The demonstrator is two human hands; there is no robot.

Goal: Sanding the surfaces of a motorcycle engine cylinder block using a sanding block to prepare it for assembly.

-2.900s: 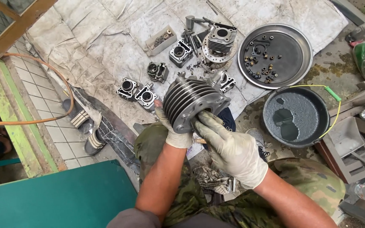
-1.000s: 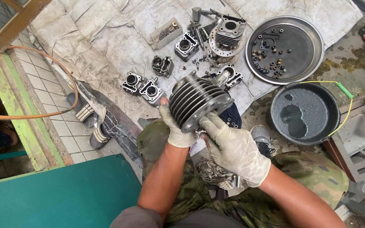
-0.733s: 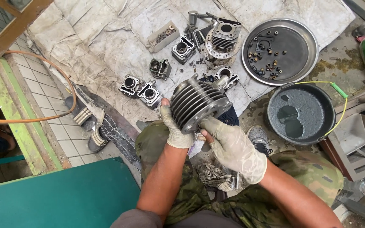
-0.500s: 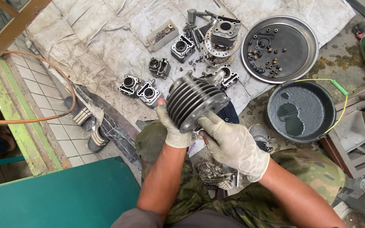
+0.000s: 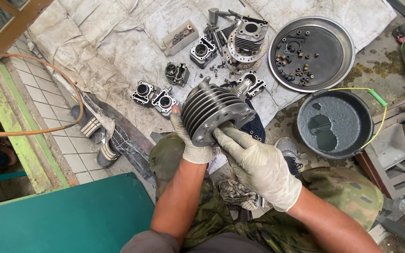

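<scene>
- Left hand (image 5: 191,140), gloved, cups the finned engine cylinder (image 5: 214,112) from below, thumb up along the fins; probably takes the weight.
- Right hand (image 5: 258,164), gloved, fingers laid across the open lower end, reaching into the bore; looks like a feel or a wipe.
- Cylinder is held over the lap, tilted, bore end toward the camera for the view.
- Beyond, on the grey cloth (image 5: 118,51): smaller engine parts (image 5: 155,96), round metal tray (image 5: 348,51) of small bits, black bucket (image 5: 336,124) of murky liquid alongside.
- Against the earlier frames: same grip, cylinder barely shifted.
</scene>
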